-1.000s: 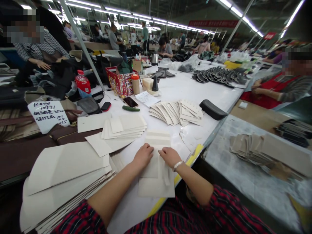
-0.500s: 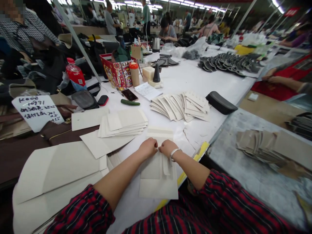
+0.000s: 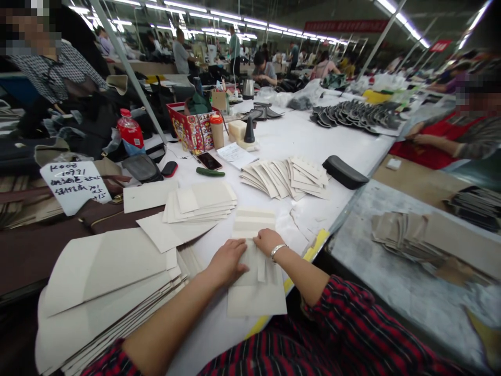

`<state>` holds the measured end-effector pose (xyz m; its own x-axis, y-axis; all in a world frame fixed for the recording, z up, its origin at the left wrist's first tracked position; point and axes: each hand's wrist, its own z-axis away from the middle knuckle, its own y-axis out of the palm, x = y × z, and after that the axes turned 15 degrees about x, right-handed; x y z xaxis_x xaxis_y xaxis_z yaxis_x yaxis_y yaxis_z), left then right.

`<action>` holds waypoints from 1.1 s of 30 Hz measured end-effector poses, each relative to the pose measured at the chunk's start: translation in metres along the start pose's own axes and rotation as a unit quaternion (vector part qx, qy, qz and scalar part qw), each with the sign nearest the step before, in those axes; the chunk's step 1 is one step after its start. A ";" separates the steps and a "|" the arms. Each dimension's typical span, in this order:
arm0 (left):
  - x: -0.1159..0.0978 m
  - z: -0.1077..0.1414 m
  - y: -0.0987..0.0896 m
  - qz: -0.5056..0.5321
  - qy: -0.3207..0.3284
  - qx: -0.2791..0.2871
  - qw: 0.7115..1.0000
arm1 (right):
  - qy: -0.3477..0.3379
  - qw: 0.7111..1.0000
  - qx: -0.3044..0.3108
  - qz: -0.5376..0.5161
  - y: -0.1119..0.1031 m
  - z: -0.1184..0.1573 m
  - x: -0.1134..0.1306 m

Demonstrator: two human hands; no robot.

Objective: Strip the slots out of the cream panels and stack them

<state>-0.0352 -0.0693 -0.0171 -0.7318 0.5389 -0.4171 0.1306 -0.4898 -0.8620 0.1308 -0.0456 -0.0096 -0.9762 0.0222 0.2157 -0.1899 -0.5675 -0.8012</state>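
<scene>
- A white table (image 3: pixel 287 138) spreads ahead, yellow tape (image 3: pixel 316 245) along part of its near edge.
- On the left, large cream panels (image 3: pixel 109 266) lie in an overlapping stack.
- Farther back stands a red patterned box (image 3: pixel 193 133).
- Small cream pieces (image 3: pixel 270 175) lie fanned out beyond the hands.
- The cream workpiece (image 3: pixel 256 303), made of overlapping layers, lies flat at the near edge of the table, directly under both hands.
- A black case (image 3: pixel 345 172) rests to the right of the fanned pieces.
- The left hand (image 3: pixel 227 262) lies palm down on the workpiece, fingers extended, thumb apart, grasping nothing.
- The right hand (image 3: pixel 269 243) has its fingers curled at the upper end of a narrow strip; whether they pinch it, I cannot tell.
- The phone (image 3: pixel 210 161) lies just beside a green cucumber (image 3: pixel 210 172).
- That narrow cream strip (image 3: pixel 261 270) lies over the workpiece.
- A bracelet (image 3: pixel 276 251) circles the right wrist.
</scene>
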 end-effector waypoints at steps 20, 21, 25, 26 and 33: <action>0.000 0.014 0.004 -0.106 -0.002 0.073 0.992 | -0.129 0.988 -0.038 0.073 0.014 0.042 0.016; 0.000 0.014 0.004 -0.102 -0.001 0.073 0.992 | -0.138 0.988 -0.026 0.063 0.019 0.051 0.015; -0.003 0.014 0.002 -0.091 0.001 0.082 0.992 | -0.204 0.977 0.062 0.004 0.049 0.095 0.010; -0.004 0.014 0.001 -0.090 -0.002 0.086 0.992 | -0.213 0.974 0.069 -0.015 0.055 0.104 0.008; -0.008 0.011 0.000 -0.095 -0.006 0.096 0.991 | -0.261 0.956 0.116 -0.072 0.085 0.128 0.007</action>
<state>-0.0368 -0.0815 -0.0108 -0.7385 0.6266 -0.2490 -0.1386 -0.5025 -0.8534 0.1213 -0.1987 -0.0051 -0.7454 -0.2650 0.6118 -0.2308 -0.7584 -0.6096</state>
